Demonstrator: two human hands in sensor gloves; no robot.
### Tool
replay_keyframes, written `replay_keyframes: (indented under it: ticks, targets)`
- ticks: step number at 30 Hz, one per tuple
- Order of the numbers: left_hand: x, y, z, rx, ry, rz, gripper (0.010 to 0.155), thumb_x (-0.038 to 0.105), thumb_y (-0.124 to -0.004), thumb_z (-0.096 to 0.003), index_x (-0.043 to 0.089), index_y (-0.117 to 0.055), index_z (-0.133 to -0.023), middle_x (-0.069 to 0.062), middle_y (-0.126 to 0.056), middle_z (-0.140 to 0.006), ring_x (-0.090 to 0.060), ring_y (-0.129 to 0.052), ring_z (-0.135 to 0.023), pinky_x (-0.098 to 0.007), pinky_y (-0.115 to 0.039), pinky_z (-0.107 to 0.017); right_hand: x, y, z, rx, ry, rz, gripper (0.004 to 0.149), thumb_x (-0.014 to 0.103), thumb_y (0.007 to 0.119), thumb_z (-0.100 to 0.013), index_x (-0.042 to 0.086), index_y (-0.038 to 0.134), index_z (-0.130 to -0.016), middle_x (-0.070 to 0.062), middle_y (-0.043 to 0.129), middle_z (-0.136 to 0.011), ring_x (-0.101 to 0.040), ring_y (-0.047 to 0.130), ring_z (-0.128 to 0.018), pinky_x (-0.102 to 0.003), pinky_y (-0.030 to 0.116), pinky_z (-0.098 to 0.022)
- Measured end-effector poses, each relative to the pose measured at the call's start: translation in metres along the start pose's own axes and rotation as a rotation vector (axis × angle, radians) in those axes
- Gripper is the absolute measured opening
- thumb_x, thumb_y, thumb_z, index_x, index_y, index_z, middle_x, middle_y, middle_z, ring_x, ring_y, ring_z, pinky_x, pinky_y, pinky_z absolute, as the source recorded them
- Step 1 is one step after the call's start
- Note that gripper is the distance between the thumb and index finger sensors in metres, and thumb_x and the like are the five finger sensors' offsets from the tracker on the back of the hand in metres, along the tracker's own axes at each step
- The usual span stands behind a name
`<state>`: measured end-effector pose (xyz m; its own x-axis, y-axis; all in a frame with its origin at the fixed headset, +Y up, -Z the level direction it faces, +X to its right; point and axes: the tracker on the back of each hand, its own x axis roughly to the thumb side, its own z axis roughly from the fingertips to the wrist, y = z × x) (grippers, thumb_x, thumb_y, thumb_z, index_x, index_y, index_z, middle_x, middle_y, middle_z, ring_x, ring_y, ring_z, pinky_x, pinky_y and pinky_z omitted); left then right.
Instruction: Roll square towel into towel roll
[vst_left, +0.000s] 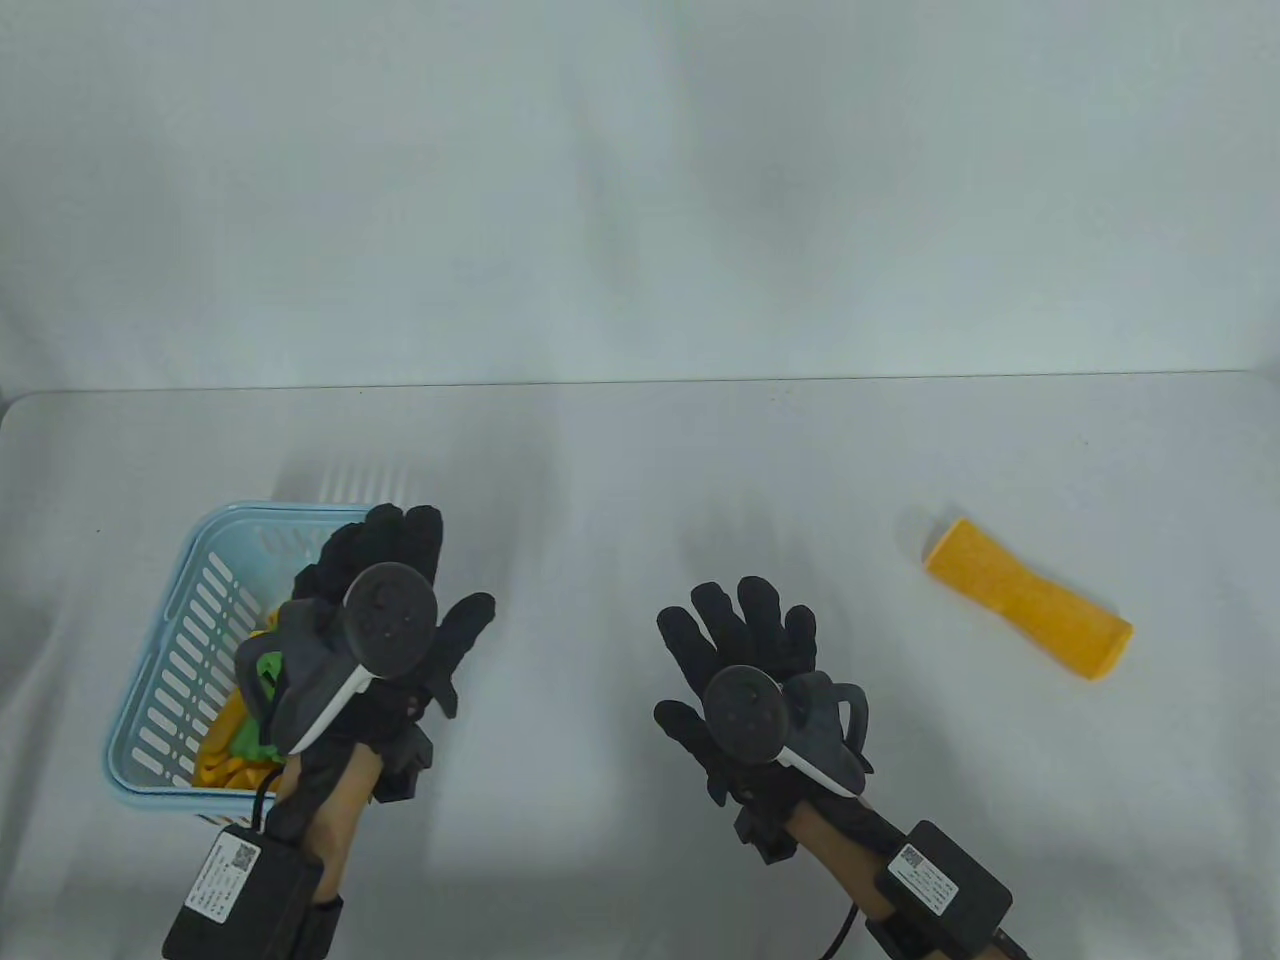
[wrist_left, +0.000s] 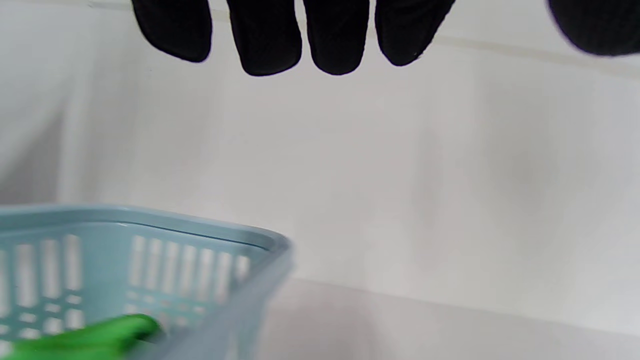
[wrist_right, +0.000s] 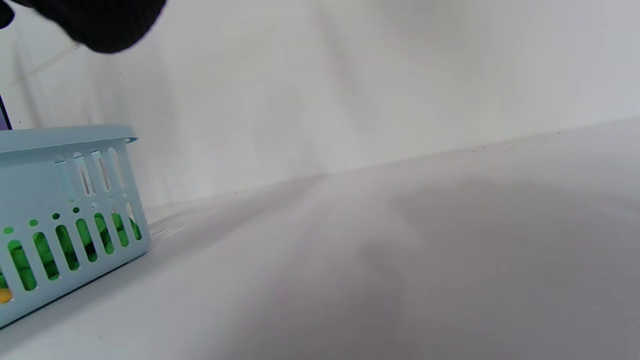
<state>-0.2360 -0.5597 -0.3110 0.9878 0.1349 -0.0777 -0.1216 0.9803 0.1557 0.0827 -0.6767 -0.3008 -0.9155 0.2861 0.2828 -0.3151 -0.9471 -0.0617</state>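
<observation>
Labels on the black wrist packs carry small print and a square code, too small to read. Left hand (vst_left: 385, 610) hovers with straight fingers over a pale blue basket (vst_left: 180, 640), hiding much of the green and yellow cloth (vst_left: 225, 755) inside. Right hand (vst_left: 745, 665) is spread, holding nothing, above the white tabletop (vst_left: 640, 480). An orange towel roll (vst_left: 1028, 598) lies well apart, far right.
</observation>
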Motion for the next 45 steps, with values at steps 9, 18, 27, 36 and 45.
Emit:
replay_keyframes:
  ticks: [9, 18, 27, 36, 45]
  targets:
    - [-0.075, -0.032, -0.035, -0.230, 0.240, -0.026, 0.086, 0.066, -0.070, -0.0348, 0.032, -0.047, -0.110, -0.003, -0.050, -0.118, -0.039, -0.060, -0.109, -0.063, -0.055, -0.075, -0.009, 0.001, -0.002, 0.035, 0.032, -0.044, 0.080, 0.063, 0.069, -0.032, 0.047, 0.026, -0.098, 0.012, 0.019, -0.114, -0.033, 0.013, -0.110, -0.067, 0.019, -0.074]
    - [-0.100, -0.092, -0.080, -0.488, 0.312, -0.150, 0.088, 0.062, -0.076, -0.0311, 0.038, -0.042, -0.109, 0.000, -0.045, -0.118, -0.037, -0.059, -0.109, -0.061, -0.056, -0.076, -0.012, -0.002, -0.002, 0.046, 0.051, -0.063, 0.079, 0.061, 0.069, -0.033, 0.046, 0.027, -0.098, 0.012, 0.020, -0.114, -0.033, 0.015, -0.110, -0.067, 0.020, -0.074]
    - [-0.103, -0.156, -0.090, -0.692, 0.314, -0.371, 0.090, 0.057, -0.081, -0.0291, 0.050, -0.033, -0.105, 0.002, -0.033, -0.119, -0.035, -0.061, -0.107, -0.058, -0.057, -0.075, -0.017, -0.001, -0.005, 0.065, 0.065, -0.095, 0.078, 0.060, 0.069, -0.034, 0.046, 0.028, -0.098, 0.012, 0.021, -0.114, -0.033, 0.019, -0.110, -0.067, 0.022, -0.075]
    - [-0.096, -0.164, -0.090, -0.708, 0.279, -0.393, 0.065, 0.047, -0.084, -0.0334, 0.050, -0.057, -0.092, 0.006, -0.042, -0.114, -0.032, -0.065, -0.102, -0.055, -0.060, -0.074, -0.015, 0.003, -0.005, 0.086, 0.068, -0.095, 0.077, 0.059, 0.069, -0.034, 0.045, 0.030, -0.099, 0.011, 0.022, -0.114, -0.033, 0.019, -0.110, -0.066, 0.023, -0.075]
    - [-0.096, -0.151, -0.093, -0.609, 0.286, -0.348, 0.052, 0.043, -0.085, -0.0354, 0.048, -0.067, -0.084, 0.008, -0.051, -0.113, -0.030, -0.071, -0.101, -0.054, -0.063, -0.073, -0.018, 0.001, -0.006, 0.078, 0.087, -0.116, 0.076, 0.059, 0.069, -0.034, 0.044, 0.031, -0.099, 0.010, 0.022, -0.114, -0.033, 0.019, -0.110, -0.066, 0.024, -0.075]
